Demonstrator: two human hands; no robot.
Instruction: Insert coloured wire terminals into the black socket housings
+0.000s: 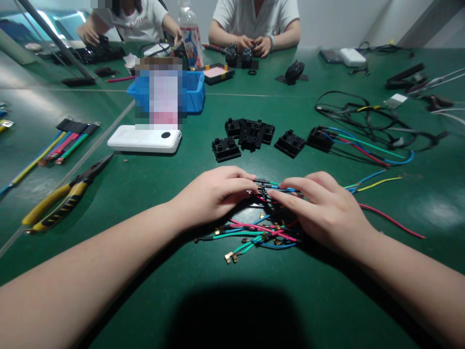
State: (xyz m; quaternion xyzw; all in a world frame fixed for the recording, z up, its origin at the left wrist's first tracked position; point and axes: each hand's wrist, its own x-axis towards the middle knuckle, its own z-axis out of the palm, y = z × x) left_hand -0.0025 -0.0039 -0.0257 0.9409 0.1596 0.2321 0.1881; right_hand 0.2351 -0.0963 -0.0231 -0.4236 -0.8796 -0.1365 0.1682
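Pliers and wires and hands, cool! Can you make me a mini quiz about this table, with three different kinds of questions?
1. True or false: the pliers lie nearer the left hand than the right hand.
2. What colour is the bin behind the power bank?
A) red
B) blue
C) yellow
3. Fill in: the front green wires end in metal clips coloured ____.

Key: 1 true; 2 B; 3 gold
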